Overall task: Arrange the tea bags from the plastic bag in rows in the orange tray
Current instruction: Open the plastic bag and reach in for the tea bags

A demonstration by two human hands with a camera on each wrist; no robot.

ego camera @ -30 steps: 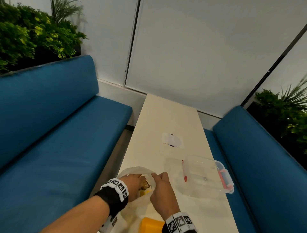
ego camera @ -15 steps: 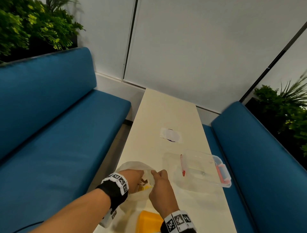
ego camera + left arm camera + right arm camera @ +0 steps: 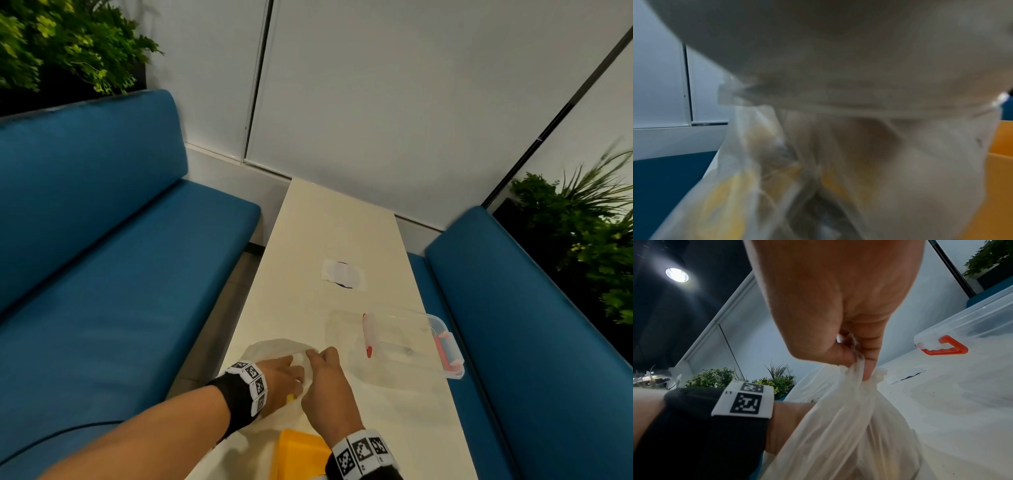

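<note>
Right hand (image 3: 838, 308) pinching the rim of the plastic bag (image 3: 840, 426) between thumb and fingers, lifting the mouth off the table (image 3: 308, 240). Left hand (image 3: 279, 380) pushed inside the bag; fingers veiled by film, so grip impossible to tell. Tea bags (image 3: 725, 194) inside the bag, yellow patches blurred through the plastic. Orange tray (image 3: 301, 455) just beside the bag, nearest the body, only a corner in view, contents unseen.

Risks, as judged from here: thin film slipping from the pinch and closing over the left hand; several tea bags dragged out at once and dropped on the table; strings or tags tangled and snagging. Bag hanging close to the table edge: possible slide toward the blue seat (image 3: 102, 308). Clear box (image 3: 394, 346) nearby, apart from the bag.
</note>
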